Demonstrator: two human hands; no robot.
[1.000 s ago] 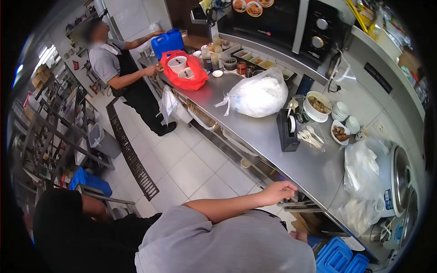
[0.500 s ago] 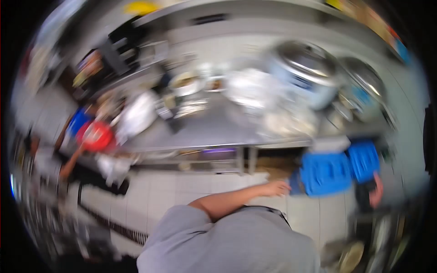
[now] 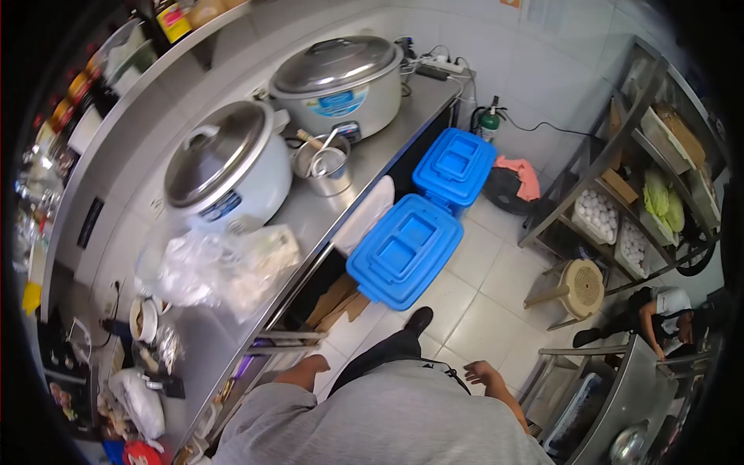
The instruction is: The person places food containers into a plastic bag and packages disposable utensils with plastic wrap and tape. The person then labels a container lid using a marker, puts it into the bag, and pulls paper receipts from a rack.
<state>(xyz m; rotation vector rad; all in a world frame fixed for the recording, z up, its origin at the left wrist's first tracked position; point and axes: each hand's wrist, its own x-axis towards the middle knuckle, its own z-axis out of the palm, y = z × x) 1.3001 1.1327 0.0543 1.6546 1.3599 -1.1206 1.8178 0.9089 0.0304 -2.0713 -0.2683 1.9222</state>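
Note:
My left hand [image 3: 316,364] hangs beside my body at the edge of the steel counter, its fingers too indistinct to read. On my other side, my right hand [image 3: 482,373] is held low over the floor with its fingers apart and nothing in them. Ahead of me stand two bins with blue lids, a nearer blue-lidded bin [image 3: 407,252] and a farther blue-lidded bin [image 3: 455,161]; both lids are on. Neither hand touches a bin.
Two large lidded rice cookers, the near one [image 3: 229,167] and the far one [image 3: 337,85], a steel pot [image 3: 329,172] with utensils, and plastic bags [image 3: 221,267] crowd the counter [image 3: 310,213]. At right are a shelf rack [image 3: 593,167], a stool [image 3: 583,288] and a person [image 3: 665,314] bending.
My view has swung to the right, toward the bins, rack and corner. My left hand, earlier stretched out by the nearer bin, is now back beside me. My right hand has come into view.

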